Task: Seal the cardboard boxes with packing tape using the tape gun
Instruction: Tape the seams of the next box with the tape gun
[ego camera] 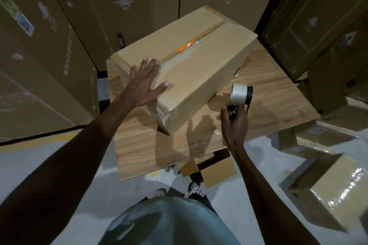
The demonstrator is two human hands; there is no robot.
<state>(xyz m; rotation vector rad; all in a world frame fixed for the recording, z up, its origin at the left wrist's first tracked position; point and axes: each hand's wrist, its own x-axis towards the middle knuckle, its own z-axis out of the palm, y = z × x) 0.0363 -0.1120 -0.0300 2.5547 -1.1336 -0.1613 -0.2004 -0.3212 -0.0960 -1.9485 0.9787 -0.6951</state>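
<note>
A cardboard box [191, 65] sat at an angle on a wooden table [268, 109], its top flaps closed, with tape over the near part of the seam and something orange showing farther along. The left hand [144, 83] lay flat on the box's near-left top, fingers spread wide. To the right of the box, apart from it, the right hand [236, 123] gripped the handle of a tape gun [240, 95] above the table.

At frame centre a tan cardboard box [199, 69] shows orange through its seam. The bench [268, 105] has pale wood grain. The tape gun [241, 95] carries a whitish roll on black. Bottom centre, white shoes [196, 189] are dotted black.
</note>
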